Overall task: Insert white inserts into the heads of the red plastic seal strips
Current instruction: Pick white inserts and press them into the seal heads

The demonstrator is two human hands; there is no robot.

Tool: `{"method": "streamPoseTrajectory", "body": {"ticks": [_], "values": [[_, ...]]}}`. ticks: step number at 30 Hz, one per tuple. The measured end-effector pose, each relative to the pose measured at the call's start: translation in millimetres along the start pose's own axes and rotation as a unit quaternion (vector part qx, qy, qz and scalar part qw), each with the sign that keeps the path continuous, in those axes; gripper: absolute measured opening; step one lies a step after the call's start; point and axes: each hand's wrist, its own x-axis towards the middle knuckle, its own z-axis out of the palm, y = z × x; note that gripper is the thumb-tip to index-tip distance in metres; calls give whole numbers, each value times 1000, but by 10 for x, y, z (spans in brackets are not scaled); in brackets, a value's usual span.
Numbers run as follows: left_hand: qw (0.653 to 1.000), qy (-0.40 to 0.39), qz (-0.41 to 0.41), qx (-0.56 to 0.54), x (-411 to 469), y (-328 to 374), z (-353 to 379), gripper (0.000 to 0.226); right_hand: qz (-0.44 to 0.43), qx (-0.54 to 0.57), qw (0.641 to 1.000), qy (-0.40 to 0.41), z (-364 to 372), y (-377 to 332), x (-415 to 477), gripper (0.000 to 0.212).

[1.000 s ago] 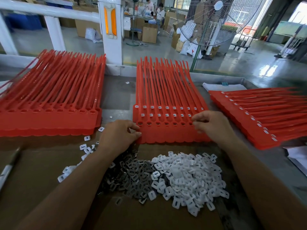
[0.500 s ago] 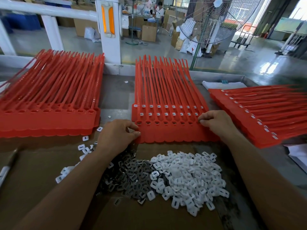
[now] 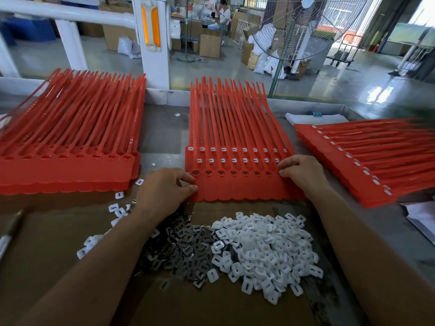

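Note:
A stack of red seal strip sheets [image 3: 237, 184] lies in the middle of the table, heads toward me. The top sheet's head row holds grey inserts; the two rows behind show white inserts. My left hand [image 3: 164, 189] pinches the top sheet's left front corner. My right hand [image 3: 301, 172] pinches the sheet's right edge at the head row. A heap of white inserts [image 3: 266, 250] lies on the cardboard in front of me, beside a heap of grey metal clips [image 3: 181, 250].
Another stack of red strips with empty heads [image 3: 68, 161] lies at the left. A stack with white inserts fitted [image 3: 367, 161] lies at the right. Loose white inserts [image 3: 117, 208] lie scattered left of my arm. A pen [image 3: 9, 234] rests at the far left. A standing fan [image 3: 296, 31] is behind the table.
My right hand slid right along the head row to the top sheet's right edge. My left hand stayed at the left front corner.

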Motion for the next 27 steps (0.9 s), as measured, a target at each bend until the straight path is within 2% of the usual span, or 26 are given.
{"method": "streamPoseTrajectory", "body": {"ticks": [7,13,18,23,27], "values": [[1000,0,-3,-1,4,2,-1,16,-14,-1,1000,-8,-2,57,-1,15],[1000,0,-1,3,3,10,-12,17,-20,-3,1000,-18,-28,48,-22,21],[1000,-2,0,2,9,21,-15,19,-106,-41,993,-8,-70,-102,-232,15],[1000,3,3,7,18,24,-9,18,-217,-74,963,-141,-10,-483,-631,13],[1000,2,-1,0,12,22,-9,16,-280,-85,919,-266,162,-727,-988,12]]}}
